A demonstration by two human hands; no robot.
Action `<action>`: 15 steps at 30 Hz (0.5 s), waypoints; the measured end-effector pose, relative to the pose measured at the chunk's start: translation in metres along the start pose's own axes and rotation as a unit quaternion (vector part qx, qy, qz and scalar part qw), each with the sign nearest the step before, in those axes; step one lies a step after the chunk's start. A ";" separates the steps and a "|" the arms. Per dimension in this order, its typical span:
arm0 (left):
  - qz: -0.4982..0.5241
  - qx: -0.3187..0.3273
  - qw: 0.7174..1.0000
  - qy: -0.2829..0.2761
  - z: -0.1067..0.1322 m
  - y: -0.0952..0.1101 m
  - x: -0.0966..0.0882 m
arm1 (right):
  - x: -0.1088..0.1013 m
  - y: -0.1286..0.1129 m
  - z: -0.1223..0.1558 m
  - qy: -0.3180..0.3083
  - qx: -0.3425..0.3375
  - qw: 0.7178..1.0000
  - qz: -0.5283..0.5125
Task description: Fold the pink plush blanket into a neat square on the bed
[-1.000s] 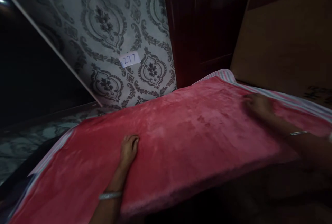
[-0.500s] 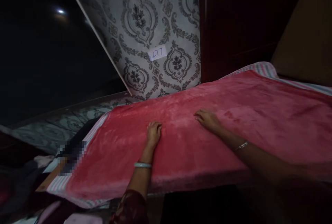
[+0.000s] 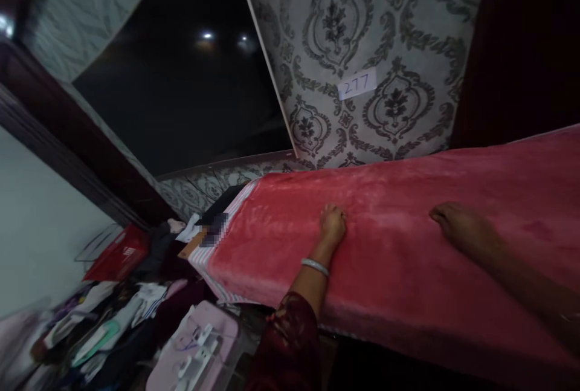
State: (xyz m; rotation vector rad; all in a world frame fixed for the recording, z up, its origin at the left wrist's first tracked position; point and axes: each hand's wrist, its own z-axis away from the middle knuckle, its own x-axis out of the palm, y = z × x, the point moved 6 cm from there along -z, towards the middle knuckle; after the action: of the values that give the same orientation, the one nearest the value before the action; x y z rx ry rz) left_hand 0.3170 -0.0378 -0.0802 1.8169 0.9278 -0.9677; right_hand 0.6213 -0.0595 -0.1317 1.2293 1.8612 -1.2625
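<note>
A red plush blanket (image 3: pixel 389 270) with a pink-and-white striped border lies spread over a long, raised surface. On its middle part rests my left hand (image 3: pixel 333 225), a bracelet at the wrist, its fingers curled down against the pile. Whether cloth is caught under those fingers is hidden. Farther right, my right hand (image 3: pixel 466 228) is over the blanket with its fingertips drawn together; slight blur hides anything between them. The blanket around both hands looks mostly smooth.
Behind the blanket is a patterned wall with a paper label (image 3: pixel 357 84) and a large dark screen (image 3: pixel 194 77). At lower left lie piled clothes (image 3: pixel 104 330), a red bag (image 3: pixel 120 252) and a pink-lidded box (image 3: pixel 212 324) with a power strip on it.
My view has swung left, bringing the piled clothes and pink-lidded box into sight. The fingers of both hands look more drawn in; both hands stay at the blanket.
</note>
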 end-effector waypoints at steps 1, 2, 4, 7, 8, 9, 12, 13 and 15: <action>-0.001 -0.001 1.000 0.002 0.001 0.000 -0.001 | 0.000 0.000 0.000 0.004 0.001 1.000 -0.005; -0.002 -0.001 1.000 0.004 0.001 0.000 -0.002 | -0.001 0.000 -0.001 0.009 0.000 1.000 -0.011; -0.002 0.000 1.000 0.010 0.002 0.000 -0.004 | -0.006 -0.003 0.000 0.033 -0.003 0.999 -0.025; -0.007 -0.004 1.000 0.025 0.003 0.001 -0.010 | -0.018 -0.009 0.004 0.078 -0.005 0.996 -0.033; -0.011 -0.006 0.999 0.029 0.003 0.001 -0.011 | -0.020 -0.010 0.004 0.087 -0.004 0.996 -0.032; -0.015 -0.009 0.999 0.032 0.004 0.002 -0.013 | -0.021 -0.011 0.005 0.092 -0.006 0.995 -0.030; -0.028 -0.016 0.999 0.033 0.003 0.003 -0.015 | -0.021 -0.012 0.006 0.115 -0.026 0.993 -0.030; -0.032 -0.017 0.999 0.032 0.003 0.003 -0.015 | -0.021 -0.011 0.006 0.130 -0.036 0.990 -0.031; -0.040 -0.017 0.999 0.028 0.001 0.003 -0.016 | -0.020 -0.012 0.006 0.152 -0.057 0.986 -0.029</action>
State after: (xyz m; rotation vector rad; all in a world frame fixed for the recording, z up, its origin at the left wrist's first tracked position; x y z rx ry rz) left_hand 0.3123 -0.0431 -0.0657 1.7982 1.0516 -0.9481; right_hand 0.6187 -0.0743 -0.1126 1.3734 2.1666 -1.0258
